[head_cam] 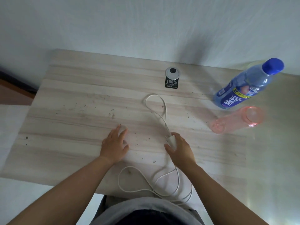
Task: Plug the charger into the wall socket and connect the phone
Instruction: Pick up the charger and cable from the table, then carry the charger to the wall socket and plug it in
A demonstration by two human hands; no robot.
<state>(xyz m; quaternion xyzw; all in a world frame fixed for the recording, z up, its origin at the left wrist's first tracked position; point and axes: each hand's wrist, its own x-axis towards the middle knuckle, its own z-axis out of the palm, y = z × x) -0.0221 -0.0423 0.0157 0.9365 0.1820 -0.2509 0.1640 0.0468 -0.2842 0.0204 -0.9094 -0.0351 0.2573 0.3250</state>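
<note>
A white charger plug (171,141) lies on the light wooden desk (81,101), and my right hand (180,148) is closed around it, prongs pointing away from me. Its white cable (155,108) loops toward the far side of the desk and coils back over the near edge onto my lap. My left hand (115,143) rests flat on the desk to the left, fingers apart, holding nothing; something pale shows under its fingertips but I cannot tell what it is. No phone and no wall socket are in view.
A blue-capped drink bottle (246,85) stands at the right, with a pink transparent cup (237,121) lying on its side beside it. A round cable grommet (172,72) with a black sticker sits near the desk's far edge, against the white wall.
</note>
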